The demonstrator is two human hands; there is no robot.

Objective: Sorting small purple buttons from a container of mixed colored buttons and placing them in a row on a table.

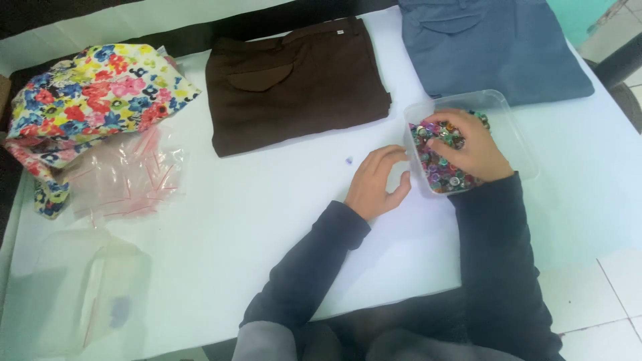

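Many buttons (pixel 441 175) under right grip (pixel 468 148) — in tub (pixel 515 127).

Pretty bright, even overhead light, kinda washed out on the white desk (pixel 234 220). Soft shadows under the sleeves, whole frame slightly soft, small stuff blurry, edges bend a bit.
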